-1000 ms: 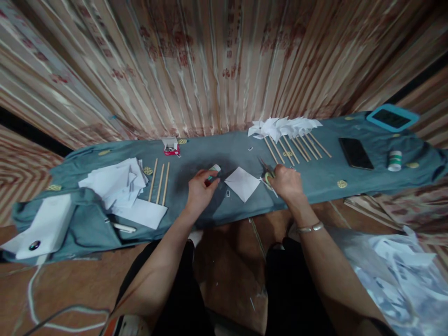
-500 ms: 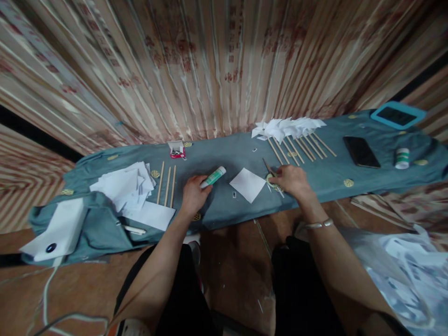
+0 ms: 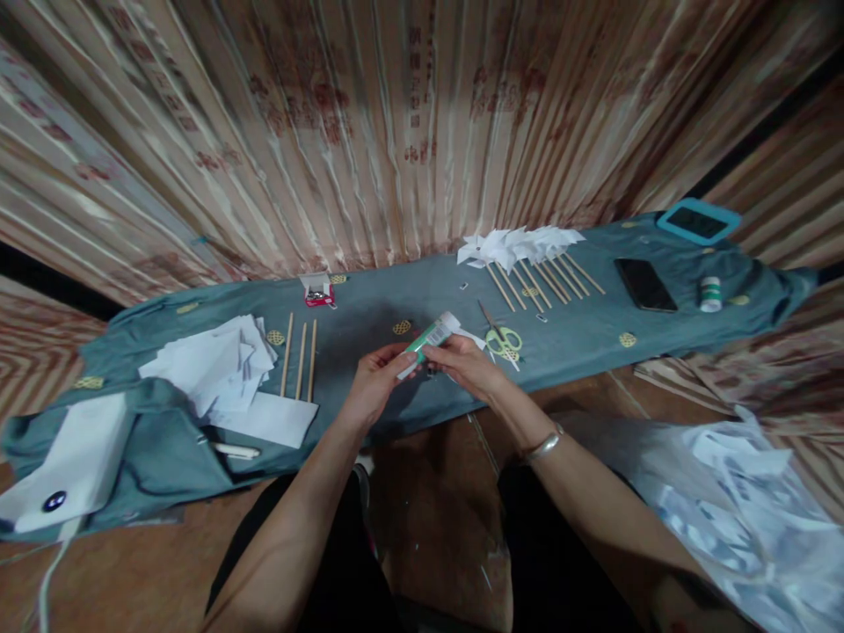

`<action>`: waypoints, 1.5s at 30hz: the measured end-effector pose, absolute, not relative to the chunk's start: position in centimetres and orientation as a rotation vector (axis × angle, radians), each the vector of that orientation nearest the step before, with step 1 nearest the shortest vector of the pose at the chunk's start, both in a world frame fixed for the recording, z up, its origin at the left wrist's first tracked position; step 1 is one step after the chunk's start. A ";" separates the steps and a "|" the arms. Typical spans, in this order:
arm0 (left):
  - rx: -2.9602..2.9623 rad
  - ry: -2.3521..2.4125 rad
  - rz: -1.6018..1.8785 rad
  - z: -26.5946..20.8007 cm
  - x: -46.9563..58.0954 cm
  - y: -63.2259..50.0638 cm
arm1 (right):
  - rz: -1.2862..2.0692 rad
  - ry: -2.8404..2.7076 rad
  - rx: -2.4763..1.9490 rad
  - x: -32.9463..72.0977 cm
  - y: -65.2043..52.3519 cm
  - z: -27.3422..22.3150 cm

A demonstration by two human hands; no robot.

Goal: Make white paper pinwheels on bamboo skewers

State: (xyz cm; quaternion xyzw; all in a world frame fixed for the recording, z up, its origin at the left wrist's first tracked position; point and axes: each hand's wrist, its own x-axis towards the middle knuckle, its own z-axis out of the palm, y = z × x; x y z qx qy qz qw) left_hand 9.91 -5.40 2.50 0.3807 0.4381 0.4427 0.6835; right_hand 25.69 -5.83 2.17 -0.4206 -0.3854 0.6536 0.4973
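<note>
A green and white glue stick (image 3: 430, 341) is held slanted above the cloth between my two hands. My left hand (image 3: 377, 378) is closed around its lower end. The fingers of my right hand (image 3: 467, 365) are closed on its middle from the other side. A square of white paper (image 3: 476, 338) lies under my right hand, mostly hidden by it. Just right of that hand, scissors with yellow-green handles (image 3: 503, 341) rest on the cloth beside thin paper scraps.
Several white paper pinwheels on sticks (image 3: 520, 246) lie at the back. Three wooden sticks (image 3: 301, 362), a paper pile (image 3: 211, 360) and a red box (image 3: 319, 292) are leftward. A phone (image 3: 644, 284), another tube (image 3: 710, 294) and a blue-framed device (image 3: 699, 221) are rightward.
My right hand has left the scissors and moved left onto the glue stick. My left hand has brought the glue stick slightly right. The camera view has shifted a little.
</note>
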 end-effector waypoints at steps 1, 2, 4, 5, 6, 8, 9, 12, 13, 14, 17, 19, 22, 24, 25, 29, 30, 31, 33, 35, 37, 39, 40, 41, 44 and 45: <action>0.845 0.971 0.974 2.6 10.0 -5.5 | 1.615 -0.894 -0.981 25.2 -6.0 2.2; 0.843 0.963 0.960 2.6 10.0 -5.6 | 1.622 -0.868 -0.955 24.9 -6.1 2.2; 0.863 0.958 0.943 2.5 10.0 -5.5 | 1.613 -0.837 -0.932 24.8 -6.2 2.3; 0.881 0.961 0.936 2.5 10.0 -5.5 | 1.598 -0.820 -0.932 25.0 -6.2 2.3; 0.902 0.966 0.930 2.4 9.9 -5.4 | 1.579 -0.790 -0.938 25.2 -6.1 2.4; 0.958 0.988 0.928 2.1 9.7 -5.3 | 1.535 -0.686 -0.959 25.9 -6.0 2.4; 1.004 1.015 0.933 2.0 9.5 -5.1 | 1.513 -0.618 -0.972 26.3 -5.9 2.4; 1.301 1.195 0.955 1.5 8.5 -4.6 | 1.484 -0.435 -1.022 27.8 -5.6 2.3; 1.453 1.280 0.949 1.3 8.0 -4.4 | 1.491 -0.394 -1.037 28.2 -5.5 2.2; 1.612 1.358 0.926 1.1 7.5 -4.1 | 1.500 -0.366 -1.050 28.6 -5.5 2.1; 1.973 1.511 0.773 0.8 6.1 -3.3 | 1.527 -0.353 -1.081 29.4 -5.4 1.6; 2.135 1.531 0.664 0.7 5.5 -2.9 | 1.535 -0.379 -1.086 29.7 -5.4 1.1; 2.289 1.555 0.523 0.8 5.5 -2.6 | 1.551 -0.402 -1.049 30.1 -5.3 0.6; 2.360 1.574 0.471 0.9 5.8 -2.4 | 1.563 -0.411 -1.027 30.4 -5.3 0.4; 2.389 1.579 0.455 0.9 6.0 -2.3 | 1.567 -0.414 -1.022 30.6 -5.2 0.3; 2.491 1.506 0.453 0.4 6.8 -1.8 | 1.584 -0.379 -1.012 31.0 -5.4 0.3; 2.509 1.478 0.472 0.1 6.9 -1.6 | 1.586 -0.359 -1.005 31.0 -5.5 0.4; 2.519 1.454 0.496 -0.1 6.9 -1.4 | 1.587 -0.342 -0.998 31.1 -5.6 0.4; 2.515 1.442 0.546 -0.6 7.0 -1.2 | 1.591 -0.325 -0.986 31.1 -5.7 0.5; 2.486 1.466 0.578 -0.9 7.0 -1.0 | 1.596 -0.328 -0.977 31.2 -5.8 0.5; 2.453 1.487 0.576 -0.8 7.0 -0.9 | 1.596 -0.323 -0.972 31.2 -5.8 0.6; 2.436 1.499 0.565 -0.4 7.1 -1.0 | 1.594 -0.305 -0.969 31.2 -5.9 0.8; 2.438 1.505 0.572 -0.1 7.2 -1.2 | 1.593 -0.298 -0.968 31.2 -5.9 0.9; 2.448 1.514 0.596 0.3 7.3 -1.4 | 1.591 -0.291 -0.968 31.2 -6.0 1.0; 2.510 1.463 0.782 1.0 8.2 -2.5 | 1.593 -0.274 -0.982 31.3 -6.2 1.3; 2.532 1.408 0.829 1.1 8.6 -3.0 | 1.595 -0.273 -0.990 31.3 -6.2 1.3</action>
